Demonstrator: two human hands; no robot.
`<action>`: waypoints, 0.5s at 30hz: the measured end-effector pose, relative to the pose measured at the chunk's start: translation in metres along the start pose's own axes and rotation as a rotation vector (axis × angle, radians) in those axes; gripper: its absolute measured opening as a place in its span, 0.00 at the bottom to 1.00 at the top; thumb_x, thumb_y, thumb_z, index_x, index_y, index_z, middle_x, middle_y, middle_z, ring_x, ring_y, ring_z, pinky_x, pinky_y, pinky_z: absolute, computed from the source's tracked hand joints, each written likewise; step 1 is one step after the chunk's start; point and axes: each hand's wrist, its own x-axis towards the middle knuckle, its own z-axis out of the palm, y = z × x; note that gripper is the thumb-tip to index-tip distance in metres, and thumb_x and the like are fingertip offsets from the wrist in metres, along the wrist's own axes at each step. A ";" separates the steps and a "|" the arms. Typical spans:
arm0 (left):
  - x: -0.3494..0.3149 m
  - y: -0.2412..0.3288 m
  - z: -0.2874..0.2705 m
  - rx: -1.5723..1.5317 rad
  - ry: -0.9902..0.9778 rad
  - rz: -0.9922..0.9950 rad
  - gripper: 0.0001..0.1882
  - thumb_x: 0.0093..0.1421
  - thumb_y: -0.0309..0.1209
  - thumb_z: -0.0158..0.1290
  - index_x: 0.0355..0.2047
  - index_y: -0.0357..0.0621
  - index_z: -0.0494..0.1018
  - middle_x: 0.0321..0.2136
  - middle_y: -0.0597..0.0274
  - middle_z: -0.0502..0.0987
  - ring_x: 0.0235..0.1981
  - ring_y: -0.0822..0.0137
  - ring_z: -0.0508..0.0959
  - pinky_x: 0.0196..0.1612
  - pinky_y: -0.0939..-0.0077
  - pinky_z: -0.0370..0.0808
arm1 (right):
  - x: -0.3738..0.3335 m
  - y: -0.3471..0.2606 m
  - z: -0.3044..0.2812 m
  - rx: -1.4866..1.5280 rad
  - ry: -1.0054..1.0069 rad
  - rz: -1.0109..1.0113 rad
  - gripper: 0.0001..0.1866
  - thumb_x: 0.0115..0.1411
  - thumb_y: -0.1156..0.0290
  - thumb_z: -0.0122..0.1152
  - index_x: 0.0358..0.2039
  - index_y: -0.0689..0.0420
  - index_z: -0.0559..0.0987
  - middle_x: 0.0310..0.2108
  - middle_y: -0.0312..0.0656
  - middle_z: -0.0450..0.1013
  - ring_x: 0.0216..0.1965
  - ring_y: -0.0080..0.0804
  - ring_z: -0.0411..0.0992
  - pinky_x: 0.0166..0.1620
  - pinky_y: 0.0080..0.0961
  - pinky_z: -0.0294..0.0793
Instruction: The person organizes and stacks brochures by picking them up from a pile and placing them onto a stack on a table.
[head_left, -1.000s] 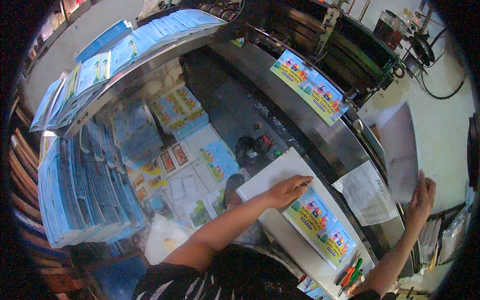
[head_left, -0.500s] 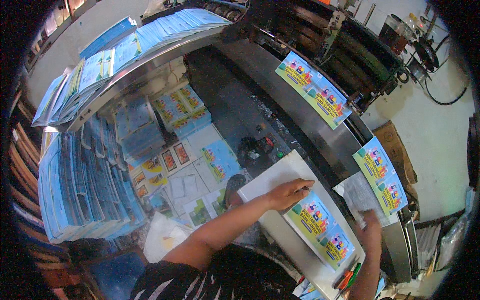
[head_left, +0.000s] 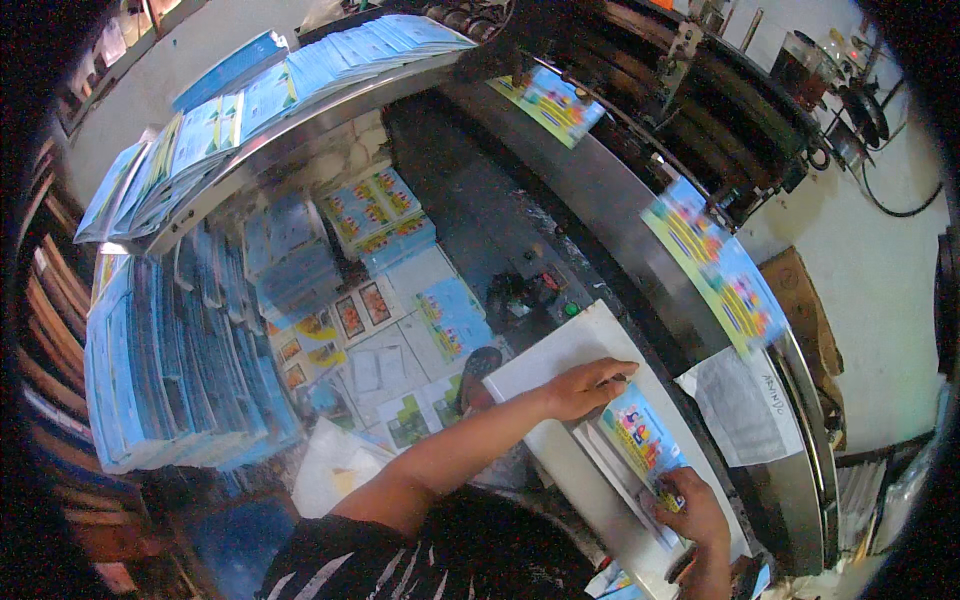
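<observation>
A small stack of printed cover sheets (head_left: 640,432), blue and yellow with cartoon figures, lies on a white board (head_left: 545,372) in front of me. My right hand (head_left: 692,506) is closed on the near end of the top cover sheet, and its left long edge is raised off those below. My left hand (head_left: 592,388) is by the far end of the stack, with fingers pressed together. Something small and dark shows at its fingertips, too small to name. Two more cover sheets, one farther (head_left: 555,102) and one nearer (head_left: 715,265), lie along the machine's metal bed.
A white paper with handwriting (head_left: 745,408) lies on the metal bed (head_left: 600,190). Dark machine rollers (head_left: 740,110) stand behind it. Tall stacks of blue sheets (head_left: 165,370) stand at left, and more fill a shelf (head_left: 290,100). Bundled covers (head_left: 375,215) sit on the tiled floor.
My right hand has come left from the white paper onto the cover stack and lifted the top sheet's edge. The covers on the metal bed have slid up and left. My left hand has barely moved.
</observation>
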 end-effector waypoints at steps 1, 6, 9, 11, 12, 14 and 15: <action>0.002 -0.005 0.002 0.071 -0.001 0.008 0.24 0.70 0.37 0.44 0.62 0.39 0.62 0.57 0.49 0.68 0.58 0.59 0.69 0.60 0.67 0.65 | -0.001 -0.001 -0.007 0.023 -0.069 0.039 0.31 0.41 0.69 0.75 0.48 0.61 0.75 0.41 0.48 0.73 0.41 0.41 0.75 0.44 0.33 0.76; -0.004 -0.007 -0.004 0.180 0.017 -0.003 0.26 0.70 0.41 0.43 0.62 0.37 0.62 0.53 0.47 0.70 0.57 0.56 0.70 0.61 0.65 0.63 | 0.015 0.002 -0.003 0.003 -0.158 -0.134 0.23 0.48 0.62 0.71 0.43 0.59 0.79 0.41 0.47 0.74 0.41 0.45 0.74 0.44 0.36 0.74; -0.007 -0.010 -0.004 -0.100 0.048 -0.038 0.31 0.69 0.51 0.43 0.62 0.40 0.63 0.57 0.54 0.69 0.61 0.62 0.65 0.64 0.66 0.60 | 0.015 -0.011 0.003 -0.023 -0.151 -0.004 0.32 0.49 0.56 0.71 0.50 0.60 0.75 0.45 0.51 0.70 0.47 0.47 0.71 0.49 0.37 0.72; 0.001 -0.008 -0.001 -0.155 0.016 -0.056 0.31 0.69 0.50 0.44 0.62 0.40 0.63 0.57 0.55 0.69 0.61 0.63 0.65 0.64 0.67 0.60 | 0.011 -0.021 0.009 -0.032 -0.080 0.024 0.35 0.49 0.54 0.71 0.54 0.60 0.73 0.46 0.52 0.69 0.49 0.49 0.70 0.51 0.37 0.71; 0.002 -0.007 -0.001 -0.125 0.035 -0.035 0.26 0.68 0.41 0.45 0.61 0.38 0.63 0.56 0.52 0.70 0.59 0.62 0.68 0.62 0.68 0.62 | 0.011 -0.027 0.015 -0.150 0.002 0.078 0.38 0.48 0.52 0.71 0.56 0.60 0.71 0.47 0.52 0.68 0.50 0.49 0.69 0.51 0.38 0.71; 0.003 -0.011 0.000 -0.100 0.048 -0.029 0.23 0.68 0.32 0.46 0.61 0.35 0.63 0.55 0.49 0.70 0.57 0.61 0.70 0.61 0.70 0.64 | 0.004 -0.034 0.029 -0.258 0.074 0.142 0.41 0.48 0.51 0.71 0.58 0.60 0.69 0.48 0.53 0.67 0.50 0.50 0.68 0.52 0.38 0.70; 0.003 -0.013 0.000 -0.080 0.053 -0.002 0.22 0.68 0.31 0.46 0.61 0.36 0.64 0.54 0.50 0.70 0.56 0.62 0.70 0.60 0.70 0.65 | -0.001 -0.035 0.037 -0.241 0.058 0.153 0.43 0.46 0.51 0.72 0.58 0.61 0.68 0.49 0.52 0.66 0.51 0.50 0.67 0.52 0.39 0.70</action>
